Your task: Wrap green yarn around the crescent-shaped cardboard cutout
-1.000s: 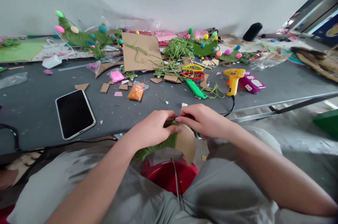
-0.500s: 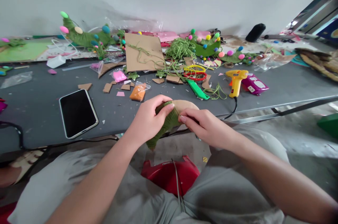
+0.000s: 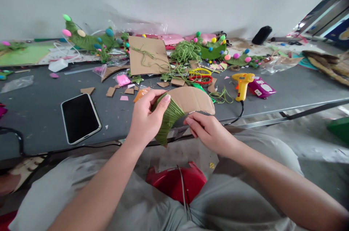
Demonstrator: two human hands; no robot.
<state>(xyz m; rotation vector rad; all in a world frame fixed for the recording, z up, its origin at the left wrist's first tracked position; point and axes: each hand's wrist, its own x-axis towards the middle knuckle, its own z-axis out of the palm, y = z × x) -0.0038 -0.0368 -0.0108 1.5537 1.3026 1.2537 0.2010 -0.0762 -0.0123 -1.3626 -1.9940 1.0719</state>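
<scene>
The left hand point(image 3: 147, 116) grips the curved cardboard point(image 3: 195, 100), one end wrapped in green string point(image 3: 170, 114), the rest bare, while the right hand's point(image 3: 208, 129) fingertips pinch together, maybe on string.

Since 1 s ago: crescent point(image 3: 171, 118) lifted clear of the red stool point(image 3: 167, 183) in view, now across the desk point(image 3: 117, 125) edge. Left grip point(image 3: 147, 116) rose with it. Bare cardboard end point(image 3: 195, 99) swung from hanging below right grip point(image 3: 212, 132) to above it, pointing right. Right grip came off the top edge, now by the inner curve; gap between grips wider. Green cutter point(image 3: 199, 86), beyond right grip, now mostly behind cardboard. Orange packet point(image 3: 141, 94) now partly behind left grip.
</scene>
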